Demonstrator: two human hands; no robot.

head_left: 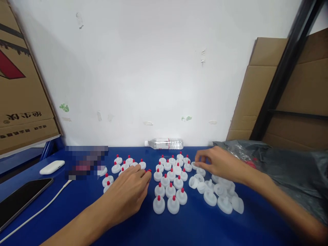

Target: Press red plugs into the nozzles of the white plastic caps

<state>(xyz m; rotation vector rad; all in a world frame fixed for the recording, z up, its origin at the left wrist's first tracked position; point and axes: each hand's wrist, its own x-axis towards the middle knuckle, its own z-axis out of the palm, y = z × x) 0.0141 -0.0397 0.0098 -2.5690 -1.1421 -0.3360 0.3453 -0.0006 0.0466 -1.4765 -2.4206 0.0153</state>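
My left hand (130,189) is closed over the left group of caps, fingers curled down. Small red tips (148,171) show at its fingertips; the palm side is hidden. My right hand (216,164) reaches in from the right, thumb and fingers pinched at a translucent white cap (194,166). Below it lies a loose pile of white caps without red tips (210,198), some tilted or on their sides. Between my hands, several white caps with red tips (173,205) stand upright in rough rows. More red-tipped caps (116,167) stand left, partly behind my left hand.
A clear bottle (166,144) lies against the wall. At left are a phone (24,200), a white case (52,167), a white cable (48,203) and a blurred item (87,164). A dark plastic bag (289,171) is at right. Cardboard (25,85) stands left.
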